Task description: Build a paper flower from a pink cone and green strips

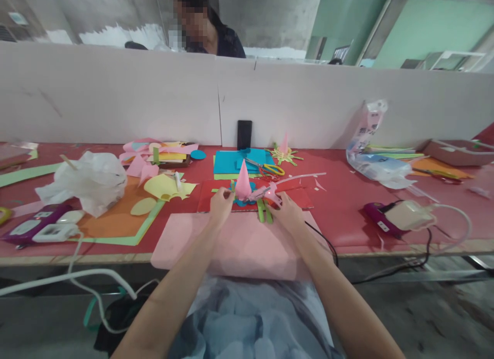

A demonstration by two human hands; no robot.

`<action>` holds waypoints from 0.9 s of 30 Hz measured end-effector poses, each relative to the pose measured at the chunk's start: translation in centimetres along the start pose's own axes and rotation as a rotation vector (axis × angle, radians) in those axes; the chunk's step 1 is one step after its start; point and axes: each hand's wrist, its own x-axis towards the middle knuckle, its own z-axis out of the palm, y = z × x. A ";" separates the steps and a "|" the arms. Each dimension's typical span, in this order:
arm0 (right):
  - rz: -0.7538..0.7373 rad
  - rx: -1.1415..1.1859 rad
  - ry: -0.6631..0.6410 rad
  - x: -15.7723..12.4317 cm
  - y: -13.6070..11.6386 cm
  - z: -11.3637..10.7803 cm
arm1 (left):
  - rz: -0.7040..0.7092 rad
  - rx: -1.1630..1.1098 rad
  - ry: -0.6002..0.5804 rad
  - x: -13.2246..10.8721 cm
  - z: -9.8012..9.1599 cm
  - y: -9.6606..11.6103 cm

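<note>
- Nearest, below both grips, a pink pad overhangs the front edge of the red surface; it probably gives the forearms a clean place to work over.
- From under the right forearm a black cord trails rightward, slack enough, it seems, to let that arm move.
- Just left of the right grip, green strips lie over the pad's far edge, likely put there to be within easy reach.
- The right grip is closed around the back of a pink glue gun, whose nozzle points leftward at the cone's base, presumably for aim.
- The left grip has its fingertips drawn close together beside the cone, seemingly to steady the work; whether they pinch the small green piece there, I cannot tell.
- Between the grips, the pink cone stands upright on a blue paper base, leaving its foot reachable from both sides.
- Under that, a red board perhaps shields the surface.
- Beyond the grips, yellow-handled scissors lie across blue sheets, apparently set aside.
- Farther off, a black phone leans against the white partition, which holds it up.
</note>
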 end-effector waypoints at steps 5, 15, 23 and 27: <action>-0.014 0.010 -0.012 0.0 -0.1 -0.2 | -0.004 0.008 0.002 0.0 0.0 0.0; -0.075 0.032 -0.009 -0.1 -0.4 -0.1 | 0.005 0.004 -0.008 0.1 0.1 -0.2; 0.089 0.130 0.161 0.4 0.3 -0.2 | 0.006 0.007 0.006 0.0 -0.1 0.0; 0.121 0.019 0.200 0.6 1.3 -0.1 | 0.001 -0.002 0.018 -0.1 -0.2 0.2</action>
